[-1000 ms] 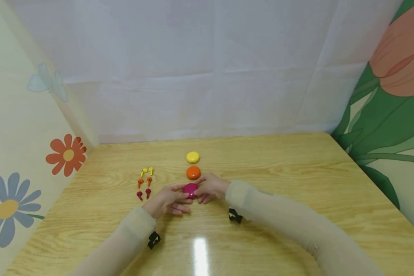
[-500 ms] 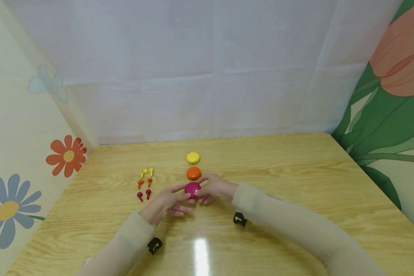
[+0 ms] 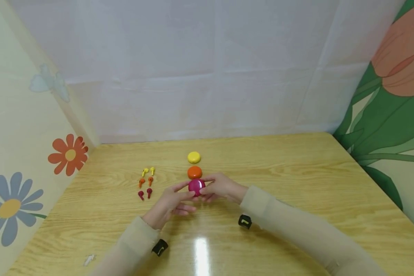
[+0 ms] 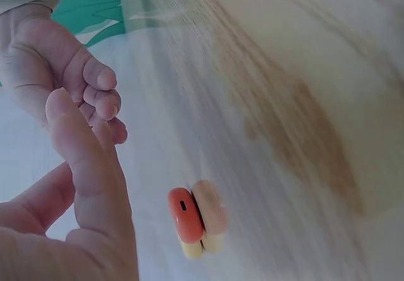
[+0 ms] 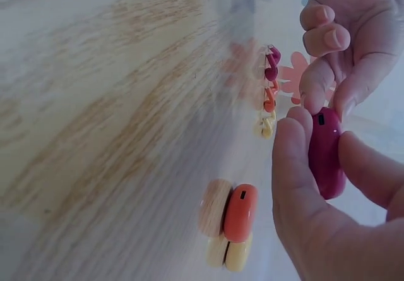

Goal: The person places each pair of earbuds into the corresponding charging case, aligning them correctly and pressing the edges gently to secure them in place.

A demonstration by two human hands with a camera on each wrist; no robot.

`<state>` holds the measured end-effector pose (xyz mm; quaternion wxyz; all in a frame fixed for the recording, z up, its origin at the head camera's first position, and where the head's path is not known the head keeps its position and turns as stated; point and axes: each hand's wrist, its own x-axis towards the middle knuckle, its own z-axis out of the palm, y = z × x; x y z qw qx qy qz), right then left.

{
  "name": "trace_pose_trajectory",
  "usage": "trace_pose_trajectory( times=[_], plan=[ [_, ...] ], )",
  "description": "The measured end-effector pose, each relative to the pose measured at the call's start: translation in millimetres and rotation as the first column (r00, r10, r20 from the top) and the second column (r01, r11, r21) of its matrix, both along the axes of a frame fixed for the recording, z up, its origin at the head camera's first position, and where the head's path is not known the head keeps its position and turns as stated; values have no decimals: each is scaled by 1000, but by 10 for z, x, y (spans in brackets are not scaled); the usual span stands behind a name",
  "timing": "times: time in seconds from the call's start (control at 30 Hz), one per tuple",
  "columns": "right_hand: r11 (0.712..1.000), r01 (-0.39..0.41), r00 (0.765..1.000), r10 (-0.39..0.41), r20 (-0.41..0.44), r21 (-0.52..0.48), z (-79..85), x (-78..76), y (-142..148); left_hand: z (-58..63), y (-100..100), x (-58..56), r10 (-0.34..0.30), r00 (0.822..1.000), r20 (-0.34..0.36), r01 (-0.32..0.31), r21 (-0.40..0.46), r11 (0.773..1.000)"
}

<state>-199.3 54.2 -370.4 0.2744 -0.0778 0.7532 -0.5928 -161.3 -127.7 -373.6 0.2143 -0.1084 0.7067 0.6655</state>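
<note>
A round, glossy magenta earbud case is held between both hands above the wooden table. My left hand pinches its left side with thumb and index finger, the other fingers loosely bent below. On the opposite side my right hand grips it between thumb and fingers. The right wrist view shows the case on edge, its small dark port facing the camera and its lid closed. From the left wrist, my own fingers hide the case. Just behind it on the table sits an orange earbud case.
A yellow earbud case stands behind the orange one. Left of the cases lie paired earbuds: yellow earbuds at the back, orange earbuds in the middle, magenta earbuds in front. A white cloth hangs behind the table.
Both hands have shifted slightly right and away from me, raising the magenta case and tilting its round face toward the head camera. The other cases and the earbuds stay put.
</note>
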Motion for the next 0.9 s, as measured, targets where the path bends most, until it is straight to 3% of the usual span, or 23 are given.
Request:
trace_pose_trajectory(
  times=[0.23, 0.9],
  plan=[
    [1000, 4, 1000, -5, -26, -11, 9, 18, 27, 1, 49, -2, 28, 1000, -11, -28, -8, 1000],
    [991, 41, 999, -44, -20, -124, 104, 67, 144, 132, 155, 79, 24, 991, -135, -25, -7, 1000]
  ],
)
